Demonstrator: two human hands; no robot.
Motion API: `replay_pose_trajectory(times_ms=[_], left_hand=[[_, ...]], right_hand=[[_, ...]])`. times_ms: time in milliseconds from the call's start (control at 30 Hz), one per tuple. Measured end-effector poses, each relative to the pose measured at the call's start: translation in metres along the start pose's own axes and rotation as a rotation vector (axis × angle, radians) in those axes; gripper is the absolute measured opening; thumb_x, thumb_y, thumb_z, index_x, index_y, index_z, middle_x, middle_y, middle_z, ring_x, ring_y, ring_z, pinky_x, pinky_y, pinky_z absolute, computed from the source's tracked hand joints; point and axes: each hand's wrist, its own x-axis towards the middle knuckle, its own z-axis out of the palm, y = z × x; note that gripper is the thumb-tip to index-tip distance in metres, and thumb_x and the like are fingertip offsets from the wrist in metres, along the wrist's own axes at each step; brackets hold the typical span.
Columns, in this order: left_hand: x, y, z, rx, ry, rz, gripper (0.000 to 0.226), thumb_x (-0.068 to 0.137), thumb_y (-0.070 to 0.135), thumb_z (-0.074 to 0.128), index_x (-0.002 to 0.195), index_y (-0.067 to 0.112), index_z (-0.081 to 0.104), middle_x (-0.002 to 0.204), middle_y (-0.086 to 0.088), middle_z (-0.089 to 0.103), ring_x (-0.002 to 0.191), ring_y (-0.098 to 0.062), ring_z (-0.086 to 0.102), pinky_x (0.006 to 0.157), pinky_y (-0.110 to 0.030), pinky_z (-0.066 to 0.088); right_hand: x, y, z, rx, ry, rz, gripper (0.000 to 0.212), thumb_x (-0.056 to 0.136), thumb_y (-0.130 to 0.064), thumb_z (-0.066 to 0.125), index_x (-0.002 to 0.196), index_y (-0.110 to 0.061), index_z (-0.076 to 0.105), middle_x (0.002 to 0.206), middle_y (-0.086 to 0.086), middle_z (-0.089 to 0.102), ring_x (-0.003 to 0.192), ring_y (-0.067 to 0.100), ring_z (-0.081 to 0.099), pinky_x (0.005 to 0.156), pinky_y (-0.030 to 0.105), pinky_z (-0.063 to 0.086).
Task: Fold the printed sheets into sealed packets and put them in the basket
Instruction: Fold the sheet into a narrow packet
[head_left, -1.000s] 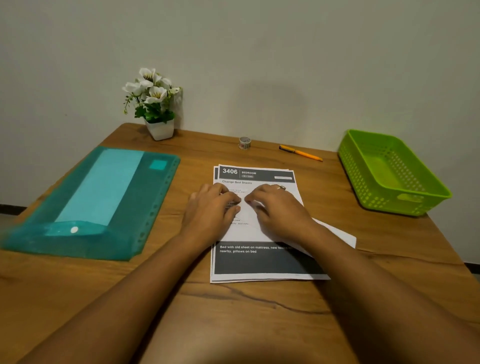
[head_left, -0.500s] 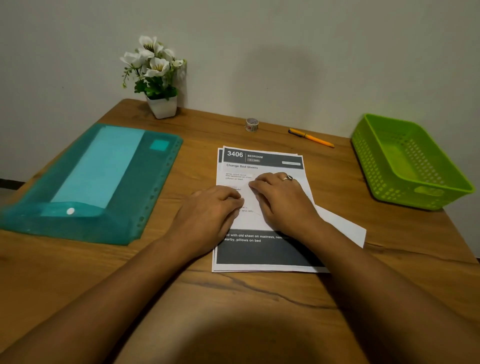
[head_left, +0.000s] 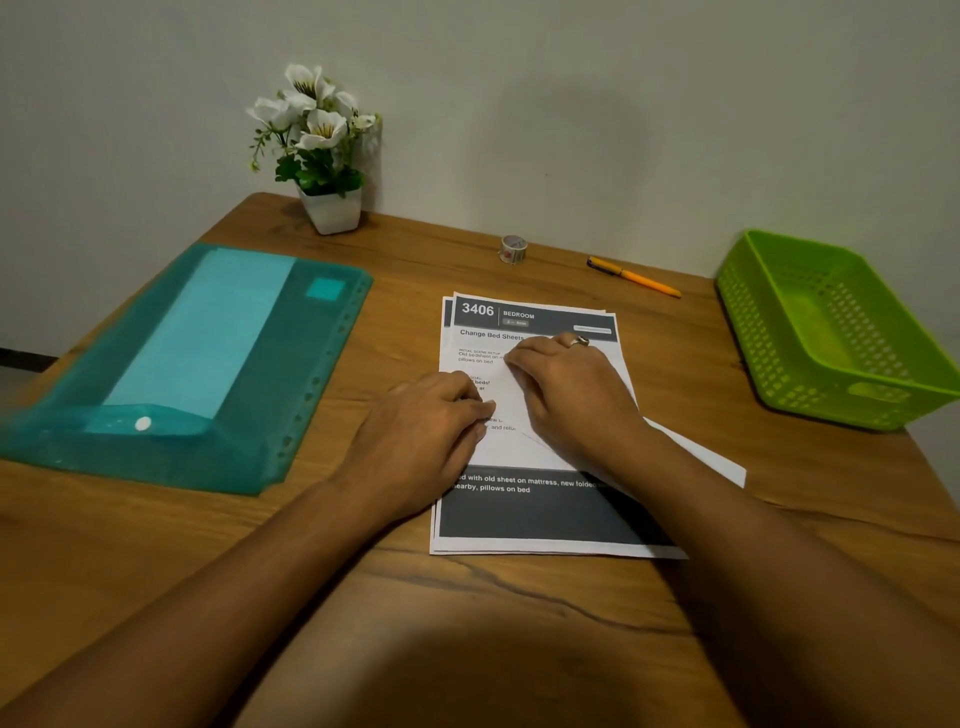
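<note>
A stack of printed sheets (head_left: 530, 512) headed "3406 Bedroom" lies in the middle of the wooden table. On top of it a sheet lies askew, blank side up (head_left: 519, 444), and its white corner (head_left: 724, 470) sticks out to the right. My left hand (head_left: 426, 426) presses on this sheet's left edge with curled fingers. My right hand (head_left: 576, 395), with a ring on it, lies flat on the sheet, fingertips near the "Change Bed Sheets" line. The green basket (head_left: 737, 312) stands at the right with nothing visible in it.
A teal plastic folder (head_left: 208, 364) lies at the left. At the back, near the wall, are a white pot of flowers (head_left: 331, 210), a small roll of tape (head_left: 512, 249) and an orange pen (head_left: 634, 277).
My right hand has slid away from me along the blank sheet, past the left hand. The left hand has stayed about where it was. The view has tilted slightly.
</note>
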Motion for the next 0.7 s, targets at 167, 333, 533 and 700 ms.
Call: replay_pose_trajectory(times_ms=[167, 333, 533, 700], left_hand=[[0.0, 0.002, -0.001, 0.001, 0.0, -0.01, 0.029, 0.099, 0.032, 0.058, 0.12, 0.022, 0.074, 0.105, 0.006, 0.064, 0.095, -0.02, 0.061, 0.074, -0.038, 0.051], [0.0, 0.002, 0.0, 0.005, -0.006, -0.006, 0.03, 0.097, 0.034, 0.053, 0.113, 0.021, 0.075, 0.1, 0.003, 0.062, 0.092, -0.022, 0.059, 0.073, -0.042, 0.049], [0.0, 0.001, -0.001, 0.007, -0.011, -0.014, 0.029, 0.099, 0.032, 0.058, 0.12, 0.021, 0.074, 0.103, 0.005, 0.064, 0.094, -0.021, 0.06, 0.074, -0.039, 0.05], [-0.001, 0.002, -0.002, 0.01, -0.013, -0.023, 0.029, 0.099, 0.034, 0.057, 0.12, 0.022, 0.074, 0.104, 0.005, 0.064, 0.095, -0.02, 0.061, 0.074, -0.04, 0.051]], right_hand=[[0.0, -0.009, -0.006, -0.085, -0.046, -0.092, 0.021, 0.097, -0.021, 0.055, 0.107, -0.021, 0.073, 0.114, -0.004, 0.074, 0.102, 0.022, 0.06, 0.086, 0.042, 0.052], [-0.022, -0.024, -0.004, 0.041, -0.044, -0.184, 0.023, 0.097, -0.019, 0.057, 0.113, -0.018, 0.074, 0.118, -0.002, 0.074, 0.099, 0.026, 0.063, 0.082, 0.043, 0.053], [-0.005, -0.009, -0.002, 0.031, -0.002, -0.004, 0.029, 0.104, -0.025, 0.049, 0.119, -0.021, 0.073, 0.123, -0.005, 0.072, 0.1, 0.026, 0.061, 0.082, 0.044, 0.053], [0.002, -0.014, -0.005, -0.012, -0.03, 0.002, 0.025, 0.101, -0.022, 0.048, 0.102, -0.019, 0.073, 0.11, -0.003, 0.073, 0.096, 0.025, 0.058, 0.081, 0.042, 0.052]])
